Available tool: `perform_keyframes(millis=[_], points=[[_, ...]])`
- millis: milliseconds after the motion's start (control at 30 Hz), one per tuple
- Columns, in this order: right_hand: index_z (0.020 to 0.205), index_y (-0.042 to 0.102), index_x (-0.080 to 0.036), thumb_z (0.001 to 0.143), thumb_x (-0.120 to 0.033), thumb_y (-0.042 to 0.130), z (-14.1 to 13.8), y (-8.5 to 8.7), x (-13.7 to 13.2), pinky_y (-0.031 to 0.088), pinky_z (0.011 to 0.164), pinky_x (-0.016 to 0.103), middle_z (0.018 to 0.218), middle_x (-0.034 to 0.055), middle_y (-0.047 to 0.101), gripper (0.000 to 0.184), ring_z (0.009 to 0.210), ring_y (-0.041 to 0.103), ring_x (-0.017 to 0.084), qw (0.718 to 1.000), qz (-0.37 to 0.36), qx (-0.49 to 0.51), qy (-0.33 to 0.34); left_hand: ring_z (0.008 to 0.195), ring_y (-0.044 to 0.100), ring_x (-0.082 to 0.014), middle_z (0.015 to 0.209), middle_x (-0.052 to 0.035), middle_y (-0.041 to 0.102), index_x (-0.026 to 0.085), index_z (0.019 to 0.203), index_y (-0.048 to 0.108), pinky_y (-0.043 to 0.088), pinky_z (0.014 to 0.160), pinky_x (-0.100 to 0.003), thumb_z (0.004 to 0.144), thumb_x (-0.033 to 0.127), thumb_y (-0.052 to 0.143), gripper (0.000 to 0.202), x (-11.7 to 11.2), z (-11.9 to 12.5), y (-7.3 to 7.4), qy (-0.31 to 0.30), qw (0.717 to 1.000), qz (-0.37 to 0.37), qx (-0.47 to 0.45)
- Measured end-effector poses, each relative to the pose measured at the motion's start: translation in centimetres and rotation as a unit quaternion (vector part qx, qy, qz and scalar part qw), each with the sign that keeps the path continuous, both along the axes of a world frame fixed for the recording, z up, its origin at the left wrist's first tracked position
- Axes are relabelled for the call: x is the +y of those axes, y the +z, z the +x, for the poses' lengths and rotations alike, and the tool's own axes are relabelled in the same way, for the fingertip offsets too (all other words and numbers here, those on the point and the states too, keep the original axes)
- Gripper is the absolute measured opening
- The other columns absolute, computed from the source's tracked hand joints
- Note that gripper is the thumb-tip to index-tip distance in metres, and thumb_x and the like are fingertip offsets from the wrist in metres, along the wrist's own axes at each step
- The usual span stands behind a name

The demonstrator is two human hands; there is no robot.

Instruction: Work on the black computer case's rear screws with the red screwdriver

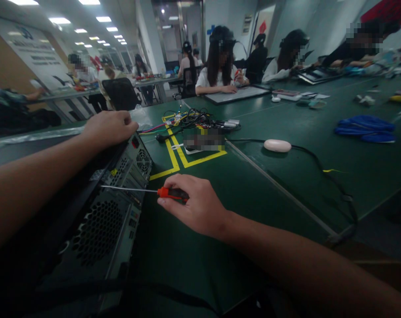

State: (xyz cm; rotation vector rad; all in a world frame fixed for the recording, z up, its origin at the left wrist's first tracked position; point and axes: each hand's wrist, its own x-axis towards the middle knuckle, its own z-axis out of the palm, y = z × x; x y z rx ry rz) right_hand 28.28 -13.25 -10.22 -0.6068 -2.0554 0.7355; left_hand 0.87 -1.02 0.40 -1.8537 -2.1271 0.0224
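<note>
A black desktop computer case (97, 229) stands on the left, its rear metal panel with fan grilles and ports facing right. My left hand (109, 128) is closed over the top far corner of the case, fingers curled and partly hidden. My right hand (195, 205) grips a screwdriver (165, 193) by its red and black handle. The long thin shaft points left, with its tip at the edge of the rear panel, above the large round grille. Whether the tip sits in a screw cannot be made out.
Yellow tape (203, 159) marks the green table (260, 194). Tangled black cables (196, 118) lie beyond, with coloured wires near the case. A pale oval device (277, 145) sits on a black cord. Blue folded material (364, 128) lies right. Several people work at tables behind.
</note>
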Motion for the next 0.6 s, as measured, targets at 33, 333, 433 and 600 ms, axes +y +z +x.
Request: perform_keyframes(millis=[33, 333, 433, 600], points=[[0.102, 0.068, -0.021, 0.098, -0.035, 0.071, 0.01, -0.03, 0.01, 0.050, 0.080, 0.030, 0.098, 0.0028, 0.075, 0.015, 0.086, 0.068, 0.017, 1.000, 0.002, 0.001, 0.000, 0.118, 0.069, -0.0424, 0.123, -0.0259, 0.074, 0.013, 0.123, 0.071, 0.055, 0.098, -0.055, 0.094, 0.055, 0.033, 0.063, -0.01, 0.03, 0.03, 0.001, 1.000, -0.001, 0.000], [0.100, 0.075, -0.019, 0.105, -0.042, 0.066, -0.09, -0.12, 0.00, 0.049, 0.079, 0.031, 0.092, 0.0045, 0.076, 0.025, 0.084, 0.068, 0.017, 1.000, 0.006, 0.000, -0.002, 0.117, 0.069, -0.0416, 0.123, -0.0247, 0.074, 0.014, 0.124, 0.072, 0.055, 0.099, -0.054, 0.094, 0.057, 0.032, 0.066, 0.12, -0.19, -0.11, -0.003, 1.000, 0.003, -0.005], [0.105, 0.075, -0.019, 0.105, -0.041, 0.066, -0.13, -0.08, -0.19, 0.051, 0.081, 0.030, 0.098, 0.0056, 0.077, 0.024, 0.088, 0.070, 0.018, 1.000, -0.020, 0.005, 0.010, 0.117, 0.069, -0.0398, 0.124, -0.0231, 0.075, 0.015, 0.124, 0.072, 0.055, 0.100, -0.052, 0.094, 0.057, 0.033, 0.064, 0.18, -0.23, -0.16, 0.002, 1.000, 0.003, -0.003], [0.113, 0.067, -0.022, 0.093, -0.037, 0.078, -0.07, -0.14, -0.22, 0.052, 0.077, 0.030, 0.100, 0.0021, 0.075, 0.027, 0.082, 0.068, 0.017, 1.000, -0.025, 0.003, 0.002, 0.114, 0.069, -0.0378, 0.122, -0.0228, 0.075, 0.015, 0.122, 0.072, 0.055, 0.099, -0.051, 0.095, 0.056, 0.033, 0.064, 0.23, -0.22, -0.10, 0.001, 1.000, 0.002, -0.001]])
